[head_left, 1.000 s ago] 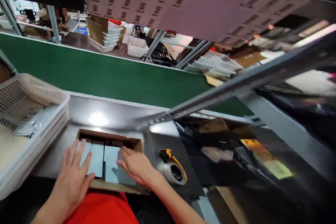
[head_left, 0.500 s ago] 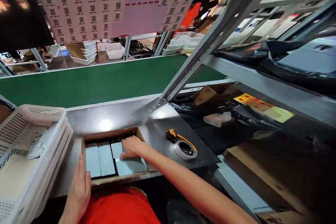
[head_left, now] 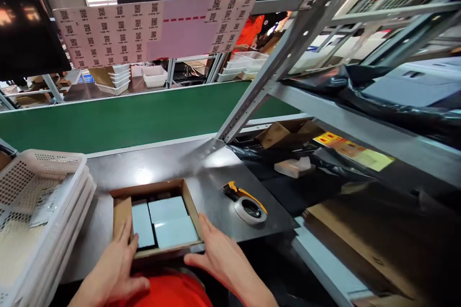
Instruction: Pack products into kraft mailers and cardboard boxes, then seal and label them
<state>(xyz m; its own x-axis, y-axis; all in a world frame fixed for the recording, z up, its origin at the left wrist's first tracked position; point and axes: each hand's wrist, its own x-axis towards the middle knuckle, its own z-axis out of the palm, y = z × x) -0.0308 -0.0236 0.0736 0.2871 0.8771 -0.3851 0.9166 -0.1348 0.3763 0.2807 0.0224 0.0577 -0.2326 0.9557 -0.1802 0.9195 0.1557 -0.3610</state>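
While my left hand (head_left: 117,266) lies open with fingers extended against the left end of the brown carton (head_left: 121,214), my right hand (head_left: 224,256), also open with its thumb apart, has its fingertips at the right wall. Pale blue boxes (head_left: 175,231) sit inside the carton, which rests on the metal table (head_left: 201,180) between stacked white baskets (head_left: 74,211) and a tape roll (head_left: 242,216).
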